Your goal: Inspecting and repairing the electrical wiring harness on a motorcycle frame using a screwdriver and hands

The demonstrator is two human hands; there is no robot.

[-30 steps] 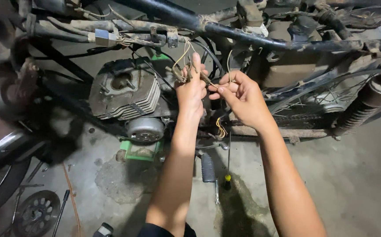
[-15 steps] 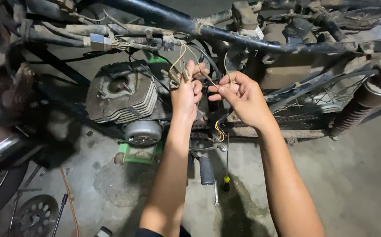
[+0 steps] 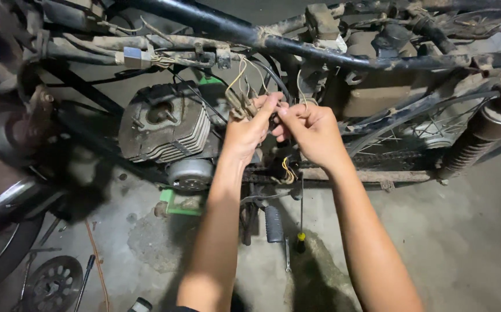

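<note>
Pinching is what both hands are doing: the left hand point(image 3: 249, 132) is closed on a bundle of thin yellowish wires point(image 3: 240, 99) with a grubby connector at its end, and the right hand point(image 3: 311, 132) is closed with thumb and forefinger meeting the same spot from the other side, fingertips of the two hands touching. Whether the connector halves are mated or apart cannot be told; the joint is hidden between the fingers. The wires are seen rising from the hands to the black frame tube point(image 3: 273, 41) above, where they are routed beside a small white connector block point(image 3: 133, 57) on the left. Work is judged to be at the wiring stage and mid-way at best: the harness is hanging loose, not clipped or taped to the frame. A second short loop of yellow wire point(image 3: 287, 171) is left dangling below the right hand, near the chain line, apparently unattached. The engine cylinder point(image 3: 166, 130) is sitting in the frame just left of the hands, with its top port uncovered, so the top end is judged unfinished. The bike is stripped: no tank or seat is seen, and the rear shock point(image 3: 474, 145) and spoked wheel are exposed at right. A screwdriver point(image 3: 300, 222) is standing upright below the hands, unused at this moment. A sprocket point(image 3: 54, 283) and loose hand tools are lying on the concrete floor point(image 3: 470, 242) at lower left, well apart from the hands.
</note>
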